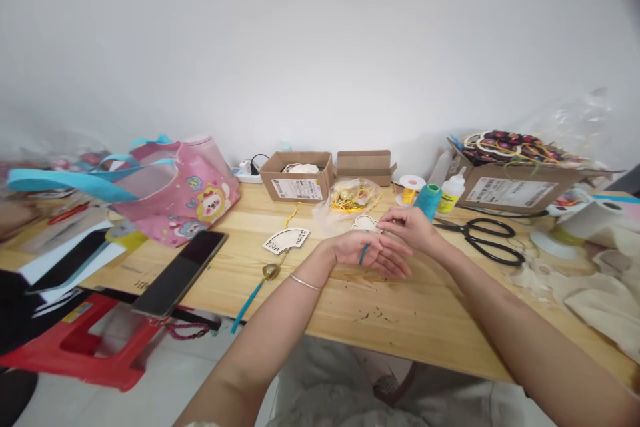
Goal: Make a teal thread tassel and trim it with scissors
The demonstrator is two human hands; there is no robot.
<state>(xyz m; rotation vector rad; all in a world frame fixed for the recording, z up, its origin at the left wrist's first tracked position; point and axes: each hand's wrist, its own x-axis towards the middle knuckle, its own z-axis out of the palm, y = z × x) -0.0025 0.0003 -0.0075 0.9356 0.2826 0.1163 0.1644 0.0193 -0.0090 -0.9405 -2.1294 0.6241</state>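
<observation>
My left hand (369, 252) is palm up over the table, its fingers stretched out. A strand of teal thread (364, 253) runs across its palm. Close above it, my right hand (409, 227) has thumb and fingertips pinched together; what they hold is too small to make out. A pale cloud-shaped piece (365, 223) is right by those fingertips, partly hidden behind my left hand. To the left lies a fan-shaped piece (287, 241) with cut-out lettering, joined to a gold bead (271, 271) and a teal tassel (247, 307). The teal thread spool (428, 200) stands behind my right hand.
Black-handled scissors (487, 240) and a glue bottle (453, 192) are at right, before a full carton (515, 180). Toward the back are a small box (297, 177) and a plastic bag (350, 199). A phone (183, 273) overhangs the front edge near a pink bag (187, 193).
</observation>
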